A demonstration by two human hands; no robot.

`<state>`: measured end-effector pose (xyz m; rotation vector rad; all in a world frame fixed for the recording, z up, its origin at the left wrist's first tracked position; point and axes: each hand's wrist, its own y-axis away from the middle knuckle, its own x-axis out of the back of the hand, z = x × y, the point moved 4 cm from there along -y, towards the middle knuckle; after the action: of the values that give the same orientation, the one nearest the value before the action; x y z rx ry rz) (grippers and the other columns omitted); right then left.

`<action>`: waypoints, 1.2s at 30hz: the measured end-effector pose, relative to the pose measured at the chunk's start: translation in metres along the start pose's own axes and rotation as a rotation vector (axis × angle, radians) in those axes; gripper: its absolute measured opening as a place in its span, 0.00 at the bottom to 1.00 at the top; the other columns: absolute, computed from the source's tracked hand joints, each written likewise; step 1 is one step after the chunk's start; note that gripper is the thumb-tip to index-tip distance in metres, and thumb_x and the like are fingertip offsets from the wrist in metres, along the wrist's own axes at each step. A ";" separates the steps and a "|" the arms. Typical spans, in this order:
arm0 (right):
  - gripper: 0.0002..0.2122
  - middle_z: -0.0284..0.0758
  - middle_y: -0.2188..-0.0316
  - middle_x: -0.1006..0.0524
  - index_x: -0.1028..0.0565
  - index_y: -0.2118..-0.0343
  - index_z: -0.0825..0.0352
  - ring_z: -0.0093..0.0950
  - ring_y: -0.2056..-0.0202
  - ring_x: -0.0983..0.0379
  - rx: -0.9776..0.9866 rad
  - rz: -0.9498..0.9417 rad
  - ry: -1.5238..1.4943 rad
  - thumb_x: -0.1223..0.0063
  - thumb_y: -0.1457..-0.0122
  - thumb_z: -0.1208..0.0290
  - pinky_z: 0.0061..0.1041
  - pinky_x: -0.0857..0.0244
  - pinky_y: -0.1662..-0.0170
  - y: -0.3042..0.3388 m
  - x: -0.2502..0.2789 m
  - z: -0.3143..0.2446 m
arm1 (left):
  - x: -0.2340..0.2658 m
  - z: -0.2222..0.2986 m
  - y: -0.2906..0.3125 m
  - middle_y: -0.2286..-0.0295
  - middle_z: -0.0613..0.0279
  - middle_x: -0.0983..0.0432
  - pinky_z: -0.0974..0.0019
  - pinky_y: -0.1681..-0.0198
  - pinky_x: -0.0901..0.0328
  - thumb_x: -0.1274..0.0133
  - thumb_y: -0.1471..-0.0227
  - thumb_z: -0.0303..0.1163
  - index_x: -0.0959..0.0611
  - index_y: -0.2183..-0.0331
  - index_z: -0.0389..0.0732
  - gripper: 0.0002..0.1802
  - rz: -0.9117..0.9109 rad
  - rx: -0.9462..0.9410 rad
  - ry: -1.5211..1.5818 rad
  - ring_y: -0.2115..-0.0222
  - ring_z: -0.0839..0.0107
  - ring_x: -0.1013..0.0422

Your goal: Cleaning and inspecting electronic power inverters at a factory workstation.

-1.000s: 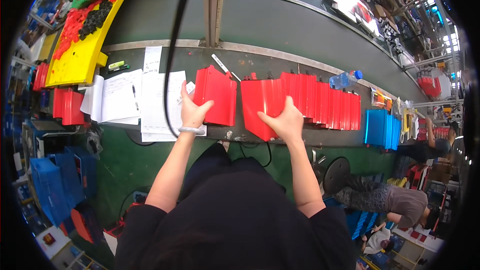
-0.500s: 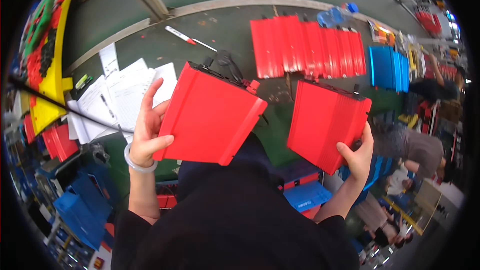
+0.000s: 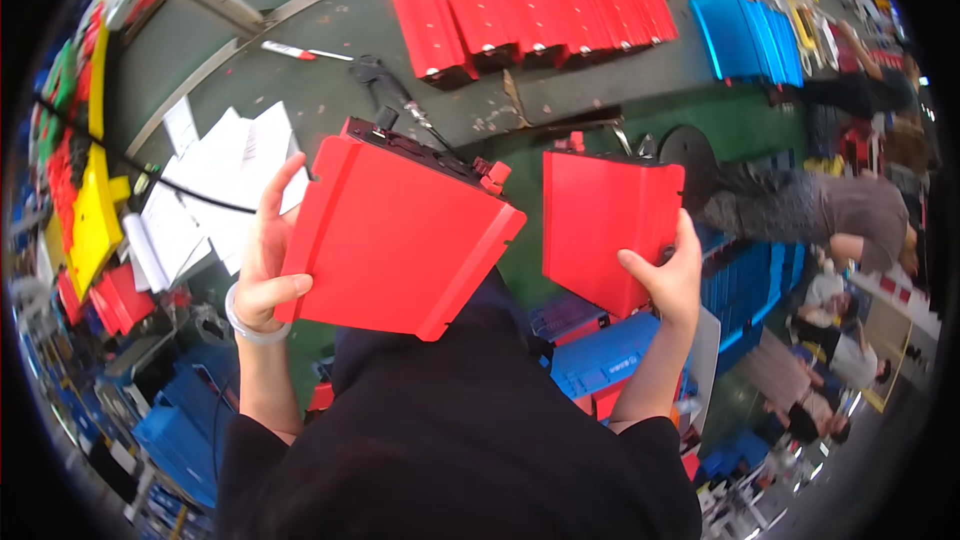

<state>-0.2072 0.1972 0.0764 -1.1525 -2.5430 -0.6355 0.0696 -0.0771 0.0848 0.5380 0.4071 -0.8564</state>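
Observation:
My left hand [image 3: 268, 275] grips a red metal-cased electrical unit [image 3: 400, 240] by its left edge, thumb on the broad face. A black end panel with red and black terminals shows along its far side. In my right hand [image 3: 668, 275] is a similar red unit [image 3: 595, 225], held by its right edge with the thumb on top. Most of the fingers behind each case are hidden. Both units are held up above my lap, apart from each other. Beyond them, a row of red units [image 3: 535, 10] stands on the workbench [image 3: 340, 25].
Papers [image 3: 220, 180] lie on the left of the bench, near a marker [image 3: 285, 50] and a black-handled tool [image 3: 385, 80]. Blue units [image 3: 745, 35] stand at the far right. A blue box [image 3: 605, 355] sits low beside me. Another person [image 3: 850, 215] bends at the right.
The bench and its contents have shifted left and upward in the view. The right-hand unit has moved left and turned slightly. Both hands keep their grip.

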 end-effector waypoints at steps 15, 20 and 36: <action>0.30 0.44 0.77 0.25 0.34 0.68 0.70 0.41 0.71 0.25 0.711 -0.397 0.577 0.34 0.66 0.50 0.36 0.31 0.66 -0.096 -0.319 -0.090 | 0.114 -0.094 0.206 0.55 0.47 0.32 0.60 0.50 0.35 0.49 0.67 0.27 0.38 0.48 0.28 0.40 0.586 -0.388 0.432 0.56 0.57 0.31; 0.34 0.44 0.75 0.24 0.34 0.65 0.72 0.41 0.70 0.24 0.719 -0.300 0.744 0.36 0.66 0.46 0.34 0.30 0.65 -0.115 -0.378 -0.094 | 0.118 -0.121 0.205 0.56 0.45 0.30 0.58 0.52 0.34 0.51 0.61 0.27 0.36 0.49 0.28 0.34 0.596 -0.481 0.563 0.57 0.55 0.29; 0.36 0.43 0.68 0.24 0.35 0.61 0.71 0.38 0.67 0.23 0.751 -0.262 0.944 0.41 0.60 0.40 0.34 0.29 0.65 -0.143 -0.387 -0.105 | 0.082 -0.078 0.159 0.51 0.53 0.34 0.65 0.46 0.40 0.48 0.63 0.21 0.41 0.43 0.32 0.42 0.488 -0.361 0.330 0.50 0.65 0.35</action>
<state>-0.0599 -0.1869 -0.0351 -0.1627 -1.8017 -0.1451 0.2350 0.0058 0.0230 0.4147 0.6823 -0.2125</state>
